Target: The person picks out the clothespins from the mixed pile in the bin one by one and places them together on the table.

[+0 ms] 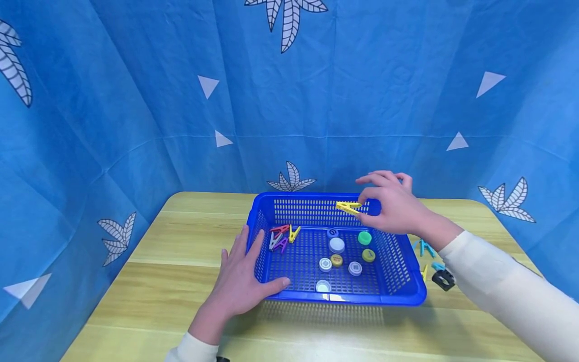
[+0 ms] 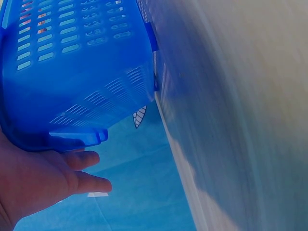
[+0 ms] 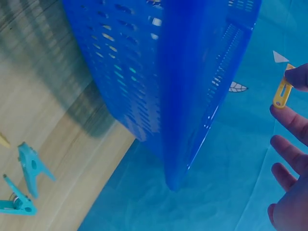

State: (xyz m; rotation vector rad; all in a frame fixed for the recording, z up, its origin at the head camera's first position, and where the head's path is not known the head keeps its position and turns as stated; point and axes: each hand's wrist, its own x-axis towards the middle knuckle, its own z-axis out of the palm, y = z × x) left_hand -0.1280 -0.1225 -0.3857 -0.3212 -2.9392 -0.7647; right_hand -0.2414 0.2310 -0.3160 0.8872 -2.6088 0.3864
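Note:
My right hand (image 1: 392,203) pinches a yellow clothespin (image 1: 348,207) between thumb and forefinger, above the back right of a blue plastic basket (image 1: 336,298). The right wrist view shows the same yellow clothespin (image 3: 283,89) at the fingertips. At the basket's left front corner my left hand (image 1: 242,274) rests on the rim with its fingers spread. Inside the basket, at the left, lie a red clothespin (image 1: 280,229), a white clothespin (image 1: 275,241), a purple clothespin (image 1: 282,245) and a yellow clothespin (image 1: 294,233). Several bottle caps, including a green cap (image 1: 364,238), lie toward the basket's right.
Right of the basket, teal clothespins (image 1: 425,247), part of a yellow clothespin (image 1: 424,272) and a black ring-shaped object (image 1: 443,279) lie on the wooden table (image 1: 181,251). A blue patterned curtain (image 1: 316,110) hangs behind and at both sides.

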